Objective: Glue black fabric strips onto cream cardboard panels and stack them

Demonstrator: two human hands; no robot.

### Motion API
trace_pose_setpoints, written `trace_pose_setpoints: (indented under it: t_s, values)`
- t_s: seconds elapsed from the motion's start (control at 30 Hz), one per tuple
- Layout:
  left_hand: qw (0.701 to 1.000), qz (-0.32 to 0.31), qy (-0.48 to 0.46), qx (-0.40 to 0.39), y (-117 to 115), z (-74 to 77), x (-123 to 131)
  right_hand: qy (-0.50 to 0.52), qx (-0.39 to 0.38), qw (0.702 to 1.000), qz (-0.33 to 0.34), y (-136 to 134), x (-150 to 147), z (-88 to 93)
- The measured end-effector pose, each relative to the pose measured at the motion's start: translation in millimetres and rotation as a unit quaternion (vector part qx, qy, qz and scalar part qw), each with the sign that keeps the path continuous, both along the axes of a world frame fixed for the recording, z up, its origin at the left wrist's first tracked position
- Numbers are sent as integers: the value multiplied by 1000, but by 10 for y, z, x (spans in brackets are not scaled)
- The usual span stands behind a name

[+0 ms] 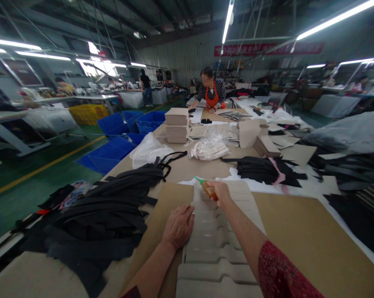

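Observation:
My right hand (221, 193) is wrapped round a squeeze bottle (209, 190) of amber liquid. Its green nozzle points to the far left, above the far end of a row of overlapping grey-beige card pieces (218, 248). Wet-looking shiny spots show along the left part of these pieces. My left hand (179, 225) lies flat with fingers stretched out, at the left edge of the row and partly on the brown board (170, 198). Nothing shows in that hand. Whether the nozzle touches the card I cannot tell.
Black fabric strips (106, 215) are heaped at left, with another black bundle (261, 169) at right. Beyond stand stacked cards (177, 126) and a clear plastic bag (209, 147). A person in an orange apron (212, 97) works across the table. Blue bins (112, 151) stand on the floor.

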State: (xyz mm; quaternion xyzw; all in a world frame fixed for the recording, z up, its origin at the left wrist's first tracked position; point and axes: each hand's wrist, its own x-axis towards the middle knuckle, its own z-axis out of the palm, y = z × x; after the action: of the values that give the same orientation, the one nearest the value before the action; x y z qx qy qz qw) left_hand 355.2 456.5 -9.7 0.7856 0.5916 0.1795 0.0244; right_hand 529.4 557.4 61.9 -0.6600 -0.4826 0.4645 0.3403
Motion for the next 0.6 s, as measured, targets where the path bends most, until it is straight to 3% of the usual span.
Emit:
trace_pose_setpoints:
  t_s: [0.1, 0.23, 0.37, 0.43, 0.6]
  values:
    - [999, -3, -24, -22, 33, 18, -6, 199, -40, 979, -30, -262, 81, 216]
    - [996, -2, -74, -51, 119, -18, 0, 363, -44, 925, -100, -777, 429, 405]
    - [991, 20, -111, -71, 174, -20, -51, 606, -43, 778, -160, -1702, 978, 518]
    - [989, 39, -119, -76, 194, 8, -109, 630, -29, 747, -212, -2283, 1265, 559]
    - [980, 65, -126, -139, 264, 66, -177, 539, 71, 750, -377, -3596, 1970, 581]
